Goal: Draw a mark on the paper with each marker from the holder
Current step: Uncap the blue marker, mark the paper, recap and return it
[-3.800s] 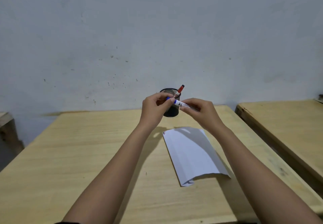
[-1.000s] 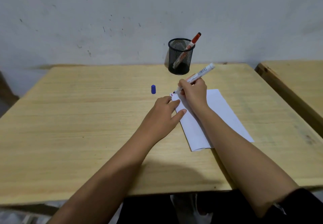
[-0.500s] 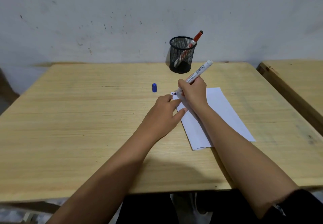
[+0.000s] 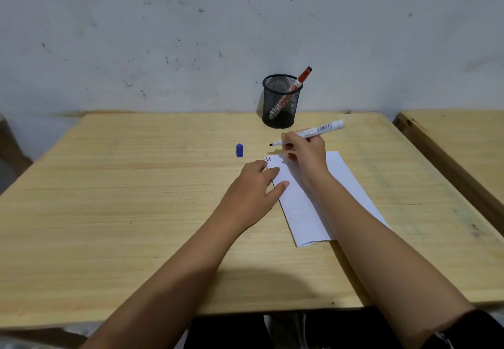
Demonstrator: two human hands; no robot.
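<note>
My right hand (image 4: 306, 155) grips an uncapped white marker (image 4: 317, 130), its dark tip raised off the white paper (image 4: 313, 201) and pointing left. Small red and dark marks show at the paper's top left corner (image 4: 268, 159). My left hand (image 4: 252, 187) lies flat with its fingers on the paper's left edge, holding nothing. The marker's blue cap (image 4: 239, 150) stands on the table left of the paper. A black mesh holder (image 4: 281, 102) at the back holds a red-capped marker (image 4: 301, 78).
The wooden table (image 4: 122, 198) stands against a grey wall. A second wooden table (image 4: 463, 141) sits close on the right, with a narrow gap between them.
My right hand has lifted the marker tip off the paper and swung it up and to the left. My left hand still rests on the paper.
</note>
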